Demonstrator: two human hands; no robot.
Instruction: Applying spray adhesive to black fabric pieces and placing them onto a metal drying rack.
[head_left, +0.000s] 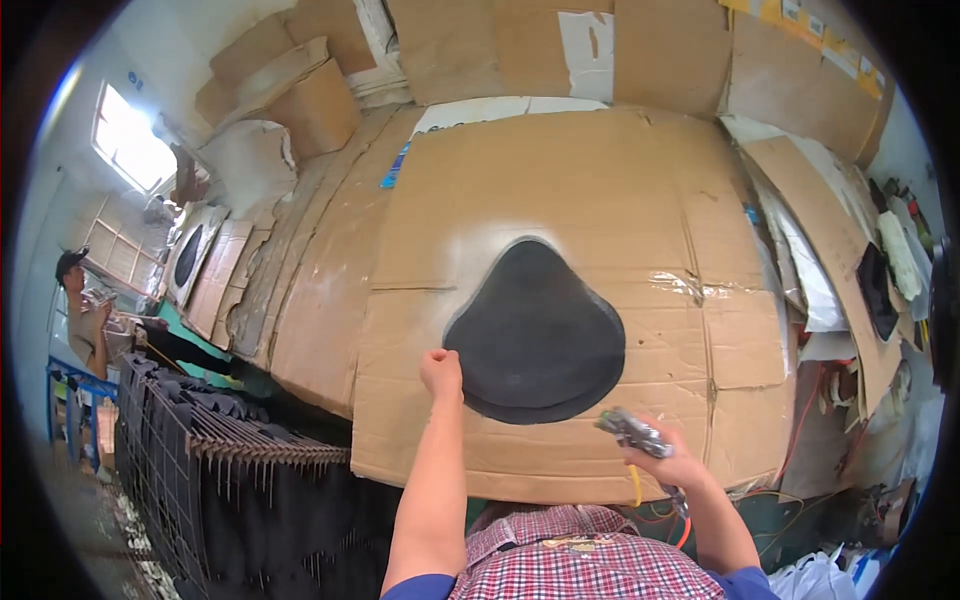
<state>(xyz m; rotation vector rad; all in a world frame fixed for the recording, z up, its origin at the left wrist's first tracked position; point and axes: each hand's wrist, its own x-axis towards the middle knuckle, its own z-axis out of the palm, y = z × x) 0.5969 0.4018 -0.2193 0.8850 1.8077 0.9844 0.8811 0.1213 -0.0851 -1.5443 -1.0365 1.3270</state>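
A black, rounded-triangle sheet lies on the cardboard-covered table, its narrow end pointing away from me. Pale, whitish overspray shows on the cardboard around its far tip. My left hand is closed at the sheet's left edge, its fingers appearing to pinch the rim. In my right hand is a spray gun, wrapped in something silvery and smeared with residue. Its nozzle points left, just off the sheet's lower right edge and apart from it. A yellow and orange hose hangs below the gun.
Cardboard covers the table, with upright cardboard panels behind. At lower left stands a wire rack hung with black pieces. Another person works at far left. Cardboard sheets lean at right; hoses trail near the table's right front.
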